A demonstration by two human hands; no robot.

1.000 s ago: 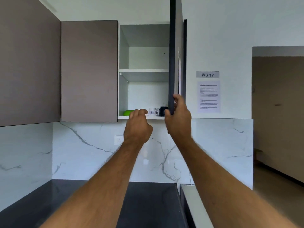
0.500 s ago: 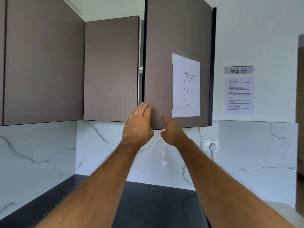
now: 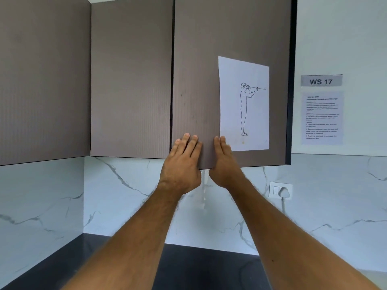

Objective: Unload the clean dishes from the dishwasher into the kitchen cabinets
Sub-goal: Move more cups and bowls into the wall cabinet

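Against the lower edge of the brown ribbed rectangular cabinet door (image 3: 209,80), the left hand (image 3: 182,162) and right hand (image 3: 225,162) press flat with straight, spread fingers, gripping nothing. Just beside the right hand, a white paper sheet with a line-drawn figure (image 3: 244,103) is stuck to the door. Below lie veined white marble wall (image 3: 125,195) and a dark glossy tabletop (image 3: 199,266).

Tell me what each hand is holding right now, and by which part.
Nothing is held. The left hand and right hand lie flat, fingers straight, against the lower part of the cupboard door.
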